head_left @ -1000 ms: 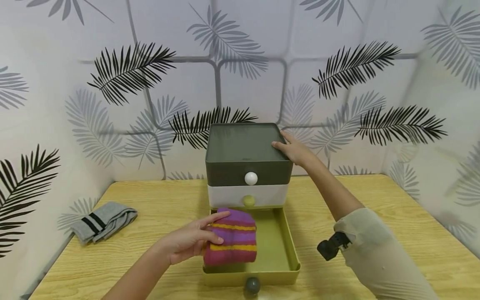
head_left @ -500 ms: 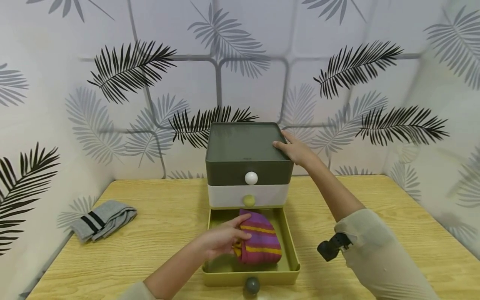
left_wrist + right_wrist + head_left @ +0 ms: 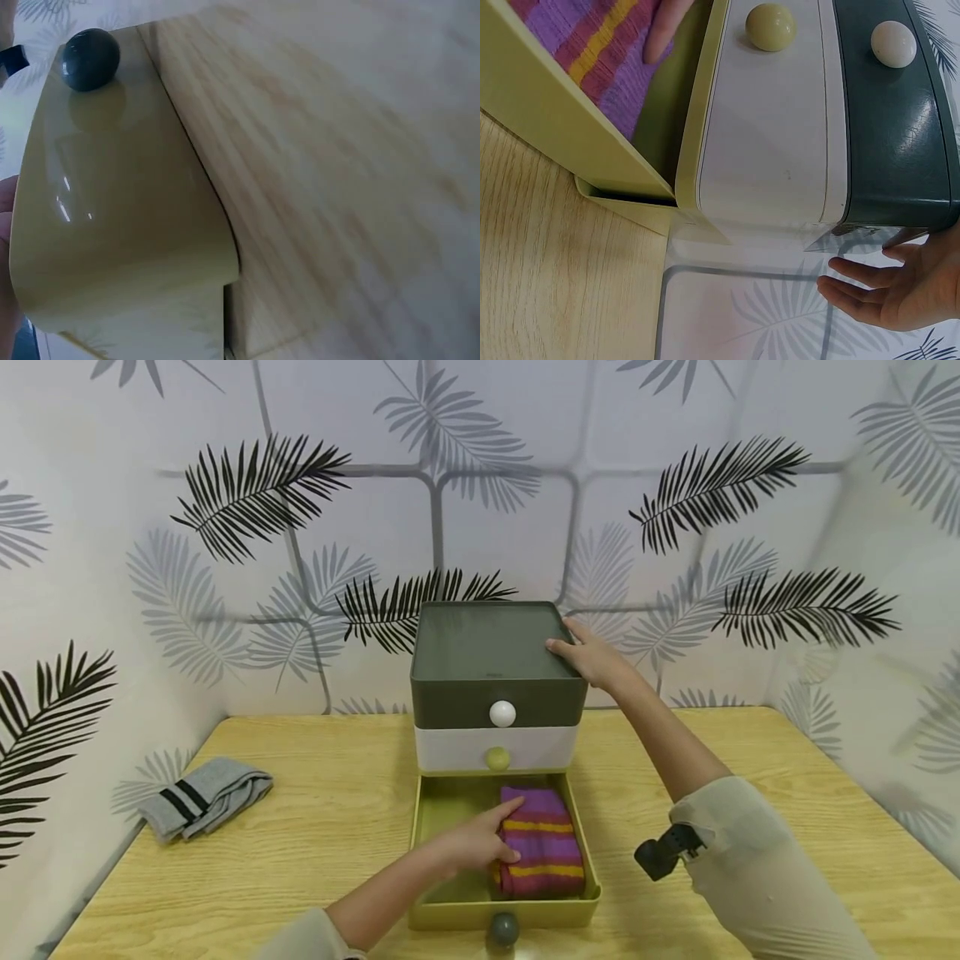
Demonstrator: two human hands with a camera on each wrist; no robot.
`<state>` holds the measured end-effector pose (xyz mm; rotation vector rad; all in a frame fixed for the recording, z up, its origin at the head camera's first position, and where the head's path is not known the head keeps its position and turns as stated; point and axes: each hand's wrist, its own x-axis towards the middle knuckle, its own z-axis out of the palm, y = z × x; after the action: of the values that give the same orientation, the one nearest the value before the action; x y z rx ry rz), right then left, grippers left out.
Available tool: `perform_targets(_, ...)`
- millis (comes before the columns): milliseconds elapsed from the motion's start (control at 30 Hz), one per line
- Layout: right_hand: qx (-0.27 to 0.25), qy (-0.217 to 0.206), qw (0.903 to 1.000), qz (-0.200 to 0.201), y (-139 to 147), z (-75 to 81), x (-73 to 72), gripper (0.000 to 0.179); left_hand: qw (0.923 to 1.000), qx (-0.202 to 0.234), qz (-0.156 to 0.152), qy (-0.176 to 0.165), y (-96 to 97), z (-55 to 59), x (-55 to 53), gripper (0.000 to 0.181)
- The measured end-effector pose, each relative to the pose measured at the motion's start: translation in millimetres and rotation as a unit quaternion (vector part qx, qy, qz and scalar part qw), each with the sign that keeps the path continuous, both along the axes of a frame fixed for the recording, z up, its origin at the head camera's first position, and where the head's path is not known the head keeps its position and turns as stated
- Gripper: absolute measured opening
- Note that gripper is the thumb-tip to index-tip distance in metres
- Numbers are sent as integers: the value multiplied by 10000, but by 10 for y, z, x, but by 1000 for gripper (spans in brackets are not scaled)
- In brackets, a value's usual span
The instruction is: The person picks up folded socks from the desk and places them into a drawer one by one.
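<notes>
Folded purple, maroon and yellow striped socks (image 3: 542, 839) lie in the right half of the pulled-out olive drawer (image 3: 502, 916). My left hand (image 3: 476, 847) is at their left edge, index finger and thumb over the fabric; its other fingers are hidden. In the right wrist view one finger lies along the purple knit of the socks (image 3: 604, 45). My right hand (image 3: 596, 662) rests on the right edge of the dark green top box (image 3: 487, 639). The right wrist view shows the fingers of that hand (image 3: 900, 285) loosely extended beside the box.
Folded grey socks (image 3: 206, 797) with two black stripes lie on the wooden table (image 3: 322, 827) at the left. Between the dark box and the drawer sits a white tier (image 3: 457, 749). Round knobs are on the fronts, a dark one (image 3: 90, 60) on the open drawer.
My left hand has carried the striped socks rightward and down, from over the drawer's left side onto its floor at the right. The right hand has stayed on the box.
</notes>
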<state>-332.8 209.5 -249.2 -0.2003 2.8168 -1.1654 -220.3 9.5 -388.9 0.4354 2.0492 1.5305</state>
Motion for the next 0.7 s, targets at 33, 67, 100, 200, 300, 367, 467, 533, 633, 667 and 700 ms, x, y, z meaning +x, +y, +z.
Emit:
perform_targets(33,7,3,10000,1,1,-4,0,68,9983,-372,-87,433,5,-9,7,72)
perform_targets(67,15,8,10000,5,2,-5,1,68,9930,-763,-202,884,10,-20,9,71)
perform_targets(100,25,19,10000,10,2,-5,0,68,9842,-1134,-301,1324,14,-27,15,70)
perform_targets(200,2,17,10000,17,5,-4,-2,68,9464,-2208,-516,2298,28,3,52,68)
perform_targets(300,-52,29,10000,39,11,4,-8,68,9072,-3090,-576,2797,46,53,93,66)
perform_targets(367,-76,34,10000,45,14,2,-10,69,8886,-3468,-592,2942,42,82,115,64)
perform_targets(467,-48,51,10000,41,13,-2,-8,68,8747,-3692,-624,3076,-7,124,126,62)
perform_targets(533,-30,59,10000,34,11,-4,-2,68,8827,-3521,-604,3054,-75,172,118,58)
perform_targets(633,-38,66,10000,42,8,-6,8,68,9028,-3079,-515,2959,-229,280,87,51)
perform_targets(667,-47,63,10000,45,8,-5,12,68,9101,-2917,-470,2905,-291,320,70,49)
perform_targets(700,-49,59,10000,52,10,-6,13,68,9170,-2745,-412,2866,-360,360,54,47)
